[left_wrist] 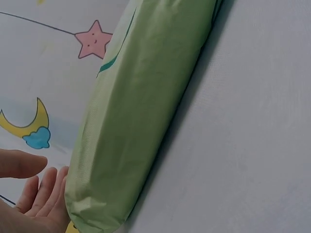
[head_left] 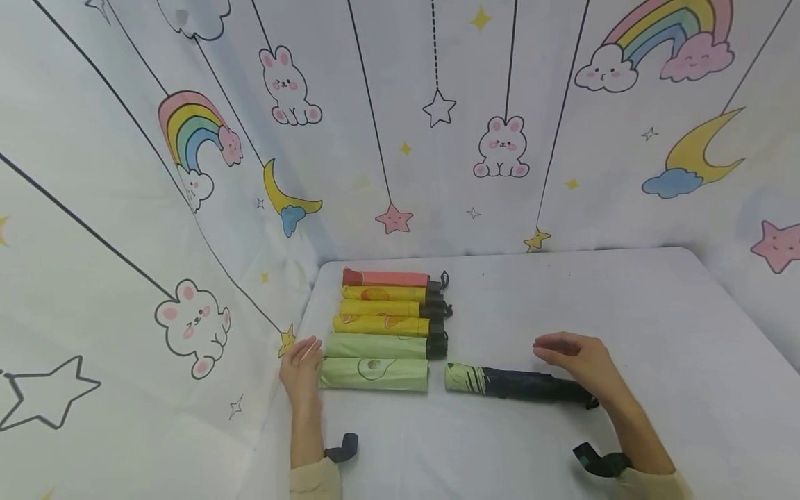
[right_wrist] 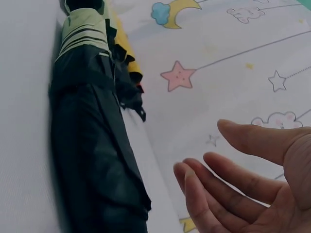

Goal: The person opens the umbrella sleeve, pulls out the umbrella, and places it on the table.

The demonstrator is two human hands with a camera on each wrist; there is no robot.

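A pale green avocado-print umbrella sleeve (head_left: 400, 375) lies nearest in the row on the table. My left hand (head_left: 302, 368) is beside its left end with fingers loosely extended; in the left wrist view, fingertips (left_wrist: 63, 174) are right at the end of the sleeve. To the sleeve's right lies a dark folded umbrella (head_left: 531, 385) with a light green, black-striped end, a small gap apart from the sleeve. Over its right end hovers my right hand (head_left: 578, 357), holding nothing. The right wrist view shows those fingers (right_wrist: 238, 177) relaxed, thumb apart, beside the dark umbrella.
Behind the sleeve, folded umbrellas lie stacked in a row: light green (head_left: 375, 346), three yellow ones (head_left: 378, 309) and a red one (head_left: 394, 279), black handles to the right. White cloth with cartoon prints (head_left: 400, 139) rises behind and left of the white table (head_left: 625, 298).
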